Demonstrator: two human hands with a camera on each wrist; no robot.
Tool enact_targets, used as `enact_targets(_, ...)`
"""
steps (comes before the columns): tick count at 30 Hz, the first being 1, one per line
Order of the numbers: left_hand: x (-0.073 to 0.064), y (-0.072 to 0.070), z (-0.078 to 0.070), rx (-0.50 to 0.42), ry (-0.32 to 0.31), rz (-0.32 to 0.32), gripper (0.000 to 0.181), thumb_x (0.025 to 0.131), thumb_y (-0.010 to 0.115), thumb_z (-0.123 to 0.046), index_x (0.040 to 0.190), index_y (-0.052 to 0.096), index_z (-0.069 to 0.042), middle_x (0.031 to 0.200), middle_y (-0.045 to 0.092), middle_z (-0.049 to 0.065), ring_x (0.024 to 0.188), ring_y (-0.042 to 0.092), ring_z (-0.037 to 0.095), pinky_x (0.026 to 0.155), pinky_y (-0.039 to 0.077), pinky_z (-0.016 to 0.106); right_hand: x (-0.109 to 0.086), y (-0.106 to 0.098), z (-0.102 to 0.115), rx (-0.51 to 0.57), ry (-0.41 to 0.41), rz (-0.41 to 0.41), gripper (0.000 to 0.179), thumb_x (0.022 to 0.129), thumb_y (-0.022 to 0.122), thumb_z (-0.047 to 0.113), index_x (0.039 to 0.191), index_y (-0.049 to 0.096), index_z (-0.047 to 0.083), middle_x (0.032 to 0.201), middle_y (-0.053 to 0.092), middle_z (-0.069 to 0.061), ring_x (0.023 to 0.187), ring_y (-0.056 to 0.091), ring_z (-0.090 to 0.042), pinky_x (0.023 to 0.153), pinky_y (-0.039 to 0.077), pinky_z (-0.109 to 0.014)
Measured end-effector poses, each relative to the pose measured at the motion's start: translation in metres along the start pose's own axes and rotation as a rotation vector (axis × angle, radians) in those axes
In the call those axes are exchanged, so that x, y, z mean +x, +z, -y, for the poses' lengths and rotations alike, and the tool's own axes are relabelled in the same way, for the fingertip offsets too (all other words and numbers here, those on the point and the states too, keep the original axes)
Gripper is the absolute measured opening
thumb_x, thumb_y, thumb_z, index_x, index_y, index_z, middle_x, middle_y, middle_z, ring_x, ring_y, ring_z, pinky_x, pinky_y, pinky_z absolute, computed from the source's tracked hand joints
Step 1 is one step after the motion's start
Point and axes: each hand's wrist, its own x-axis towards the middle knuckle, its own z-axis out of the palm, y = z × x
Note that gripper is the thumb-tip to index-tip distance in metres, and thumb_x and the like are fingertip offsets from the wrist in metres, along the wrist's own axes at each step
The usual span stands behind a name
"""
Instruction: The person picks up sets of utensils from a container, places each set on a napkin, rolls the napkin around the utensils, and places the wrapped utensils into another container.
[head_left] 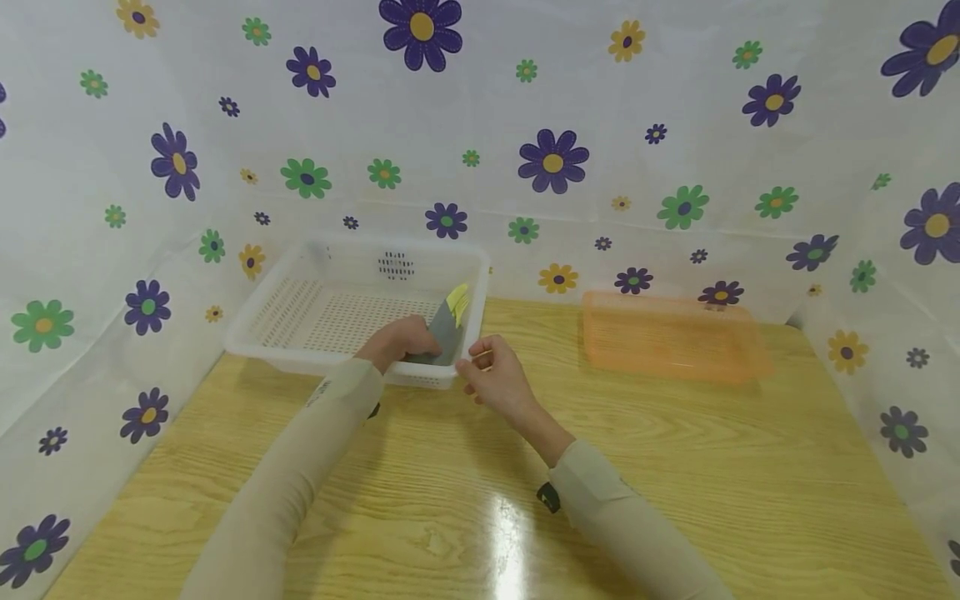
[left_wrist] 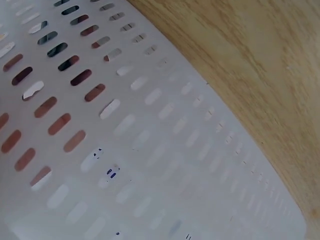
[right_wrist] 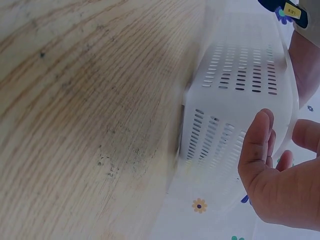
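A white plastic basket [head_left: 277,360] with slotted walls stands at the back left of the wooden table. My left hand [head_left: 408,337] reaches over its near rim and holds a grey piece with yellow finger-like strips, a work glove [head_left: 447,332] by its look. The glove leans toward the basket's right wall. In the left wrist view, the basket wall [left_wrist: 165,145] covers most of the hand; bits of skin and dark cloth show through the slots. My right hand [head_left: 498,379], fingers loosely bent, is at the basket's near right corner; in the right wrist view its fingers [right_wrist: 257,142] overlap the outer wall.
An orange tray [head_left: 675,354] lies at the back right of the table [head_left: 645,450]. White cloth [head_left: 480,108] with printed flowers encloses the back and both sides. Each forearm has a dark band near the sleeve cuff.
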Motion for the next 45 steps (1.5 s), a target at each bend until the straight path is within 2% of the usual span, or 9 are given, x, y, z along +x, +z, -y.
enact_targets(7,0.003,-0.001,0.002,0.033,-0.012,-0.001,0.047,0.085,0.068,-0.015,0.125,0.054,0.006,0.111,0.06,0.016,0.095,0.055,0.026,0.084,0.047,0.036,-0.001,0.0,0.001,0.001,0.011,0.0,0.021,0.096,0.064,0.014,0.109,0.05,0.004,0.094,0.059,-0.01,0.068,0.064,-0.02,0.055,0.049,-0.025)
enact_targets(13,0.013,0.001,0.005,0.147,0.004,-0.025,0.046,0.086,0.071,-0.014,0.123,0.055,0.008,0.114,0.062,0.018,0.098,0.057,0.028,0.09,0.049,0.041,-0.001,0.0,0.001,-0.002,0.002,0.002,0.021,0.096,0.064,0.014,0.108,0.051,0.004,0.094,0.06,-0.01,0.073,0.067,-0.027,0.055,0.049,-0.025)
enact_targets(17,0.02,0.001,0.008,0.198,0.037,-0.044,0.042,0.083,0.075,-0.012,0.115,0.058,0.008,0.105,0.063,0.016,0.091,0.057,0.027,0.084,0.05,0.039,0.0,0.0,0.001,-0.006,-0.008,0.009,0.021,0.096,0.064,0.015,0.109,0.051,0.004,0.095,0.06,-0.011,0.076,0.067,-0.033,0.056,0.05,-0.027)
enact_targets(22,0.006,0.001,0.007,0.251,0.066,-0.095,0.042,0.081,0.075,-0.015,0.113,0.06,0.006,0.106,0.065,0.017,0.094,0.06,0.029,0.089,0.05,0.042,0.001,0.0,0.0,-0.018,-0.018,0.007,0.02,0.097,0.064,0.015,0.108,0.051,0.004,0.096,0.06,-0.011,0.077,0.067,-0.034,0.056,0.05,-0.027)
enact_targets(28,-0.006,0.005,0.005,0.265,0.052,-0.153,0.076,0.083,0.074,-0.023,0.137,0.035,0.012,0.118,0.059,0.026,0.108,0.06,0.037,0.097,0.047,0.049,0.001,-0.001,0.0,-0.024,-0.007,-0.003,0.019,0.097,0.064,0.015,0.107,0.052,0.005,0.095,0.06,-0.011,0.073,0.066,-0.025,0.056,0.05,-0.026)
enact_targets(32,0.001,0.002,0.006,0.335,0.141,-0.106,0.058,0.082,0.072,-0.017,0.127,0.05,0.012,0.117,0.061,0.025,0.106,0.06,0.036,0.098,0.047,0.045,0.001,-0.001,0.0,-0.025,-0.007,-0.003,0.018,0.097,0.064,0.015,0.106,0.052,0.004,0.095,0.06,-0.011,0.075,0.067,-0.029,0.057,0.051,-0.028)
enact_targets(35,0.006,0.0,0.007,0.371,0.185,-0.057,0.039,0.083,0.07,-0.017,0.114,0.062,0.005,0.113,0.064,0.021,0.103,0.06,0.033,0.098,0.046,0.044,0.001,-0.001,0.0,-0.031,-0.013,-0.003,0.018,0.097,0.064,0.015,0.105,0.052,0.004,0.093,0.06,-0.01,0.076,0.067,-0.032,0.057,0.051,-0.029)
enact_targets(40,0.009,-0.002,0.009,0.352,0.193,0.009,0.037,0.089,0.063,-0.022,0.121,0.061,-0.002,0.119,0.063,0.017,0.108,0.058,0.031,0.102,0.043,0.045,0.0,0.0,-0.001,-0.036,-0.015,-0.011,0.017,0.096,0.065,0.015,0.103,0.053,0.005,0.09,0.06,-0.008,0.073,0.067,-0.028,0.058,0.053,-0.031)
enact_targets(45,0.007,-0.003,0.01,0.336,0.193,0.032,0.042,0.087,0.062,-0.02,0.124,0.06,-0.001,0.119,0.063,0.017,0.107,0.058,0.03,0.101,0.044,0.044,0.0,0.001,-0.003,-0.035,-0.023,-0.02,0.016,0.096,0.065,0.014,0.102,0.053,0.005,0.09,0.06,-0.008,0.073,0.067,-0.028,0.057,0.053,-0.031)
